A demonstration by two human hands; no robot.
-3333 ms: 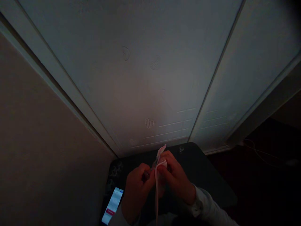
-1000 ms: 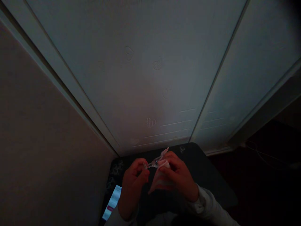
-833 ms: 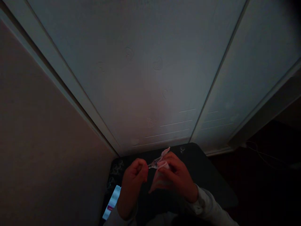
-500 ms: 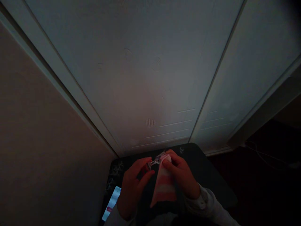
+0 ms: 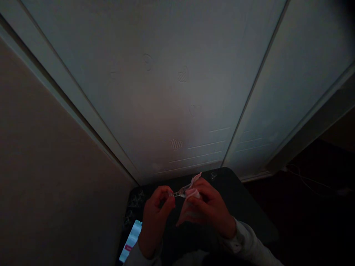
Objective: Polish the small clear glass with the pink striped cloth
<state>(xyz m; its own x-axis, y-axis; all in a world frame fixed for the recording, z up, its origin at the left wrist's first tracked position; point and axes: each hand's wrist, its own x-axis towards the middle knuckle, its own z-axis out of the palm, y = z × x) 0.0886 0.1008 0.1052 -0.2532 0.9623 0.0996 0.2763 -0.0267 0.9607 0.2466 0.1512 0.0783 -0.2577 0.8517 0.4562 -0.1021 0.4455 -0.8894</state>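
My left hand (image 5: 157, 218) pinches one end of a small clear piece (image 5: 180, 193) with a narrow middle, glass or clear plastic. Wrapped round its other end is a pink-and-white striped cloth (image 5: 191, 214), which my right hand (image 5: 212, 205) grips between thumb and fingers. One corner of the cloth sticks up above the right fingers, and the rest hangs below them. Both hands are over a dark tabletop (image 5: 238, 207). The dim light and the cloth hide the far end of the clear piece.
Several small clear pieces (image 5: 136, 199) lie at the table's left edge, and another clear piece (image 5: 213, 176) sits near the back. A lit phone (image 5: 131, 240) is beside my left forearm. White panels (image 5: 177, 92) stand behind the table. A pale cable (image 5: 305, 179) runs at right.
My right hand has bunched the cloth round the clear piece, so less hangs down and a corner now points up. My left hand has shifted slightly left, its pinch now at the piece's end.
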